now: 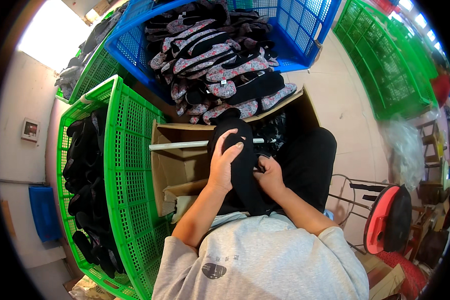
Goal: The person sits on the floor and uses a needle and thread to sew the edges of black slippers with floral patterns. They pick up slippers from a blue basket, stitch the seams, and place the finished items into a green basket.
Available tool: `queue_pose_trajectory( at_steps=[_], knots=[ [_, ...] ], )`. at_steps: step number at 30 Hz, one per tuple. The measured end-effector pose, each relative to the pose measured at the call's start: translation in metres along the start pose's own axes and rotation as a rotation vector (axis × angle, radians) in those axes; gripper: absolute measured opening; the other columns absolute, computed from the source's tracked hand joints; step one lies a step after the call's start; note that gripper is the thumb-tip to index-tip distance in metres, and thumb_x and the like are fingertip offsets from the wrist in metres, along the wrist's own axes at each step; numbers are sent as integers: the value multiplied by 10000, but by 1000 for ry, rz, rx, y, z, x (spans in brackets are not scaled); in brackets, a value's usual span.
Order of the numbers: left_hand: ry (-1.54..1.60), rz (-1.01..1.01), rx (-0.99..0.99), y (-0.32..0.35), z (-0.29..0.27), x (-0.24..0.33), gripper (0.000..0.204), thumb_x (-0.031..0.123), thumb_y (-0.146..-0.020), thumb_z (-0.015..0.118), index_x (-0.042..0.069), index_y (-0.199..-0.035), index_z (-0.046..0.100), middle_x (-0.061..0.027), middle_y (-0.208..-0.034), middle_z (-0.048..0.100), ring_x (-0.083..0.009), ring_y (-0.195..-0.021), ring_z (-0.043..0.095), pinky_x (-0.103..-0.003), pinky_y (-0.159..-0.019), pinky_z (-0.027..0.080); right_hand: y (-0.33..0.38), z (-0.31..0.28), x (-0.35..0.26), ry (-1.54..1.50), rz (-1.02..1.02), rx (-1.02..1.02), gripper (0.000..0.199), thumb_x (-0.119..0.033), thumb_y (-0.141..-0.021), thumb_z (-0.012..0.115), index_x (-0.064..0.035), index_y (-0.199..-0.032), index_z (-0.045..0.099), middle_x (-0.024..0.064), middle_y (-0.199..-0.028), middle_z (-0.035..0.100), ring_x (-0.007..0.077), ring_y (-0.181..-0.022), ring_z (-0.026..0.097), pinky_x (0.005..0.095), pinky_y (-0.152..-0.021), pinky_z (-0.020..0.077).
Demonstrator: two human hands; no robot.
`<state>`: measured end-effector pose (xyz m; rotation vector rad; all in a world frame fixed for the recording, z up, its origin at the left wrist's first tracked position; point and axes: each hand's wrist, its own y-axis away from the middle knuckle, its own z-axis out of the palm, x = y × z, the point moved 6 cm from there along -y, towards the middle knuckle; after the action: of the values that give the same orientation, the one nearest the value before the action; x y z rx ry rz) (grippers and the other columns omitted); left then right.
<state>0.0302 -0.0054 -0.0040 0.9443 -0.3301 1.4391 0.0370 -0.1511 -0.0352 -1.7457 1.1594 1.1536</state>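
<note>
Near the middle of the head view, my left hand [222,165] wraps round a long black cloth slipper [243,172], with the thumb across its top. My right hand [269,176] is closed at the slipper's right edge, its fingers pinching the dark fabric there; the fingertips are partly hidden. The slipper is held over my lap, above an open cardboard box [158,172]. A white tube [177,146] lies across the box and passes behind the slipper. Dark patterned pieces [277,131] show inside the box at the right.
Beyond the box, a blue crate [297,35] lies with a heap of floral and black slippers [220,65] spilling out. A tall green crate [135,165] of black slippers stands at my left. Green crates [380,60] and a red-and-black stool [385,220] are on the right.
</note>
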Motion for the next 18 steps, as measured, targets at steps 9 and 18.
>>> queue_pose_trajectory(
  at_steps=[9,18],
  knots=[
    [39,155,54,-1,-9,32,420,93,-896,593,60,-1307,515,-133,-1093,644,-229,-948,646,-372,-842,563,7,-16,1,-426,172,-225,195,-81,-887,720,-36,-1065,655,39,-941,654,118,-858,606,260,-820,473],
    [128,215,362,-13,-65,50,238,165,-913,629,115,-1146,629,-45,-918,676,-216,-828,672,-376,-772,568,11,-22,-19,-365,31,-499,278,-163,-969,641,-36,-1217,631,42,-1080,674,104,-946,603,261,-851,482]
  ],
)
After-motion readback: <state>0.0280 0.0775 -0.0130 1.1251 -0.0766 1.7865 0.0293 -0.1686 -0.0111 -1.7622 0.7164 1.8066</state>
